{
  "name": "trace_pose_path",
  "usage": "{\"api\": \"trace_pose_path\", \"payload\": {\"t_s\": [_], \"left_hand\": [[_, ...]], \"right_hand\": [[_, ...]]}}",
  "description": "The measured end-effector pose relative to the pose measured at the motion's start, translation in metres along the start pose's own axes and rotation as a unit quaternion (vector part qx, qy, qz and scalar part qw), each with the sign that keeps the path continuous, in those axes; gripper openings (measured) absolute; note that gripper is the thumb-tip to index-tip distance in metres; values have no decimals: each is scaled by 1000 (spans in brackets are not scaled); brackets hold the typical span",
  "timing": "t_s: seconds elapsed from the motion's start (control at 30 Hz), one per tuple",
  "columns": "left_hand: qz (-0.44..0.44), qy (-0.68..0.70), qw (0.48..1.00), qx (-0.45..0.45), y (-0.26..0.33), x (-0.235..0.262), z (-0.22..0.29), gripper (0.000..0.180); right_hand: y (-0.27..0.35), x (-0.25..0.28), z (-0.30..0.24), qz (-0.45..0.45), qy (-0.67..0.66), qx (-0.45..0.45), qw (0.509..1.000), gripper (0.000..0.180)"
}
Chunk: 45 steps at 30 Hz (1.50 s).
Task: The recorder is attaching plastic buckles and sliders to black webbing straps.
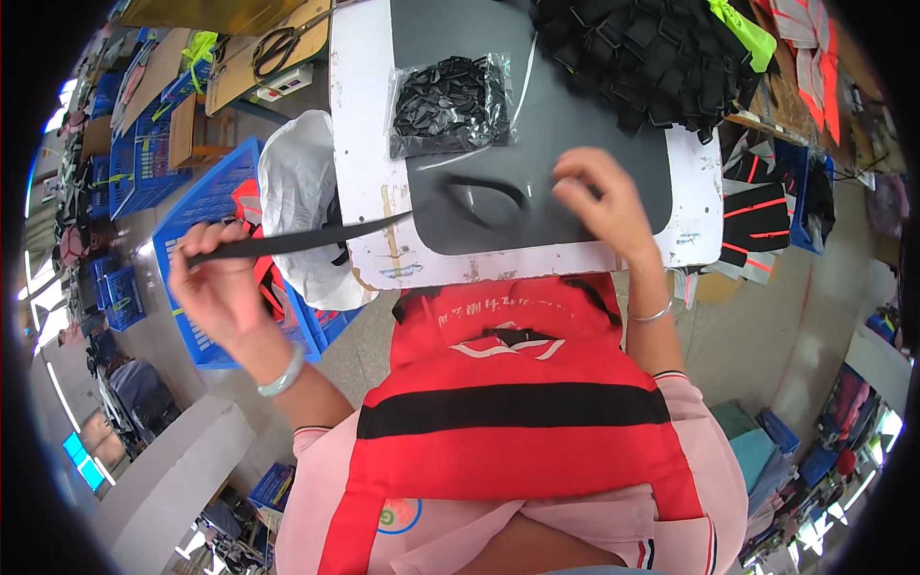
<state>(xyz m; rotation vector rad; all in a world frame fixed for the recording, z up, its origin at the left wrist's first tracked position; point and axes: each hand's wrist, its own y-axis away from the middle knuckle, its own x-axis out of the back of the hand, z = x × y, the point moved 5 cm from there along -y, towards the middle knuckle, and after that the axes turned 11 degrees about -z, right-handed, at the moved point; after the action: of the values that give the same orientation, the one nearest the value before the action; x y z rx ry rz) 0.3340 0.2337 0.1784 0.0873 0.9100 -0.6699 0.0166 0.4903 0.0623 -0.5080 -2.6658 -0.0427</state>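
Out to the left of the table, my left hand (213,278) is closed around one end of a black webbing strap (316,237). The strap runs right over the table edge, and its far end curls in a blurred loop on the dark grey mat (585,216). Above the mat's right side hovers my right hand (606,196), fingers bent and apart, with nothing seen in it; it is apart from the strap. Behind the loop lies a clear plastic bag (452,105) of small black plastic parts. A heap of black straps with buckles (652,57) fills the far right.
A white plastic sack (305,206) hangs at the table's left edge, next to a blue crate (206,206) with red-orange pieces. Black scissors (278,50) lie on a wooden surface at far left. Black pieces with orange stripes (757,216) sit right of the white table (695,206).
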Motion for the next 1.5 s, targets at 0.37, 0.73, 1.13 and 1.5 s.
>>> {"api": "trace_pose_path", "payload": {"t_s": [0.37, 0.73, 1.13, 1.5], "left_hand": [[121, -513, 846, 84, 29, 113, -42, 18], [-43, -286, 891, 350, 47, 21, -208, 39], [-118, -204, 882, 409, 57, -47, -233, 20], [183, -153, 930, 280, 82, 84, -140, 9]], "right_hand": [[-59, 99, -4, 295, 409, -65, 861, 48], [-3, -17, 3, 85, -122, -81, 986, 19], [10, -55, -3, -68, -290, -121, 947, 31], [4, 109, -9, 292, -596, 116, 739, 25]]}}
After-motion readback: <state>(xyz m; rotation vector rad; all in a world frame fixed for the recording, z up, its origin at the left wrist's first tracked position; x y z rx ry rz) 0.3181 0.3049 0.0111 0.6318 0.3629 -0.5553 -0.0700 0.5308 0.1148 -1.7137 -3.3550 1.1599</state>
